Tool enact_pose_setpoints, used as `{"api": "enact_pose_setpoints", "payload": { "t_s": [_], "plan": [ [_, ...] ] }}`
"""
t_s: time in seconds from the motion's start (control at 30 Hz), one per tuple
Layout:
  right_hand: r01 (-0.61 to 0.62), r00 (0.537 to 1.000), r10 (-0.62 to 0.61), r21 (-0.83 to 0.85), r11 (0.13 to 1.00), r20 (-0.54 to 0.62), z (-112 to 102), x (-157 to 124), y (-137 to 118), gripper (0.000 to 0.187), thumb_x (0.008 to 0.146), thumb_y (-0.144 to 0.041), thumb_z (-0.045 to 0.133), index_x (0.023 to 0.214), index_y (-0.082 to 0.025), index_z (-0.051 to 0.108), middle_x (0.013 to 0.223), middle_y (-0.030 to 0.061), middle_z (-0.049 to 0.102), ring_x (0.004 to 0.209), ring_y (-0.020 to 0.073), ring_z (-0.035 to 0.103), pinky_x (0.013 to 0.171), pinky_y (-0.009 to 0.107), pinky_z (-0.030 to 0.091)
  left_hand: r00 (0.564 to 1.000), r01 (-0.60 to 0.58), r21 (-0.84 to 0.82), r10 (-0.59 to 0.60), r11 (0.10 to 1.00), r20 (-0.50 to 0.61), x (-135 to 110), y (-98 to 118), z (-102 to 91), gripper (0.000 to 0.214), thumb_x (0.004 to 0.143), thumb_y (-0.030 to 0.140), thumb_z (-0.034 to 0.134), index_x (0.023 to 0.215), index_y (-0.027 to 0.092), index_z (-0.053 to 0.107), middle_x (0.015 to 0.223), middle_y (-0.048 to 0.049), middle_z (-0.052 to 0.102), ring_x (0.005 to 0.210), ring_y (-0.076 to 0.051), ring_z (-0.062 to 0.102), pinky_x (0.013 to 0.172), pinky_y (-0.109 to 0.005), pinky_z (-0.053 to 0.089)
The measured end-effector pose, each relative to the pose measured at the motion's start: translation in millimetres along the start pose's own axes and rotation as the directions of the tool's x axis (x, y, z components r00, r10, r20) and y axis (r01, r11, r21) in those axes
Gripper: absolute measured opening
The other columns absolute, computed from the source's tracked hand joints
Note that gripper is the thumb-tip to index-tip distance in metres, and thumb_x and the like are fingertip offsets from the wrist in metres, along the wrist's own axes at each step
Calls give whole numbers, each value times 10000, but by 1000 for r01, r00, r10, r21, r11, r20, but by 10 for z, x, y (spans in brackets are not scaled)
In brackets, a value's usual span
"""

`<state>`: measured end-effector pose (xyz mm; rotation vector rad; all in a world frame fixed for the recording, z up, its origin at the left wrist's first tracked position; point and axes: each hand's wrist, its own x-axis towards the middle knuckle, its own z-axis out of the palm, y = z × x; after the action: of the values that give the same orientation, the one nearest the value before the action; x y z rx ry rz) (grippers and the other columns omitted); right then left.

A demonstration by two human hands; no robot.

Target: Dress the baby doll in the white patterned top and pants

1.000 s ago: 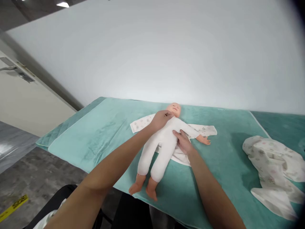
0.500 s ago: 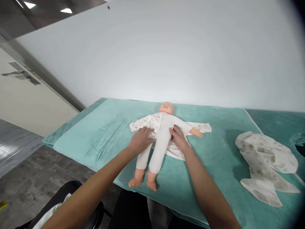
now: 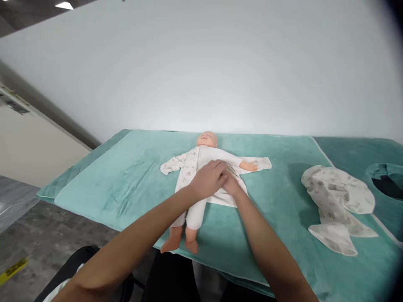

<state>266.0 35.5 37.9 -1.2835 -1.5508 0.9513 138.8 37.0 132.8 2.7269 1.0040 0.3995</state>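
Where seemingly touching, hands on doll

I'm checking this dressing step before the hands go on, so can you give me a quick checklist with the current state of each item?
1. Doll lies flat on its back on the teal mat: ok.
2. Patterned garment covers the doll's arm and side on the picture's left: ok.
3. The other garment half lies spread out under the bare arm, not yet over it: not ok.
4. Left hand and right hand both rest at the doll's belly: ok.
5. Whether a fastening is gripped under the hands: cannot tell.
6. Spare crumpled garment lies apart from the doll: ok.
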Motion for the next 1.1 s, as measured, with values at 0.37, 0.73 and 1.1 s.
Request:
{"api": "enact_pose_setpoints", "payload": {
  "t_s": [0.37, 0.73, 1.1],
  "plan": [
    [138, 990, -123, -691, 710, 71, -132, -29, 52, 382, 918, -143, 454, 1251, -139, 642, 1256, 153, 664, 1251, 271, 529, 1107, 414, 342, 969, -183, 354, 107, 917, 224, 1007, -141, 184, 292, 841, 91, 524, 1118, 158, 587, 1095, -140, 636, 989, -275, 603, 845, -397, 396],
    [-362, 911, 189, -490, 793, -367, -648, -16, 385, 312, 899, -447, 539, 992, -189, 688, 926, 114, 719, 874, 260, 651, 758, 338, 458, 959, -272, 466, 199, 842, 201, 841, -395, -93, 400, 829, -3, 437, 1170, 148, 582, 1133, -175, 610, 1014, -287, 578, 792, -383, 370],
    [52, 856, 334, 708, 704, -394, -913, -76, 37, 422, 720, -598, 740, 851, -207, 651, 759, 22, 686, 766, 226, 667, 691, 345, 542, 949, -312, 683, 246, 660, 196, 758, -509, -62, 342, 844, 16, 460, 1113, 160, 613, 1072, -151, 626, 976, -291, 581, 825, -430, 399]
  ]
}}
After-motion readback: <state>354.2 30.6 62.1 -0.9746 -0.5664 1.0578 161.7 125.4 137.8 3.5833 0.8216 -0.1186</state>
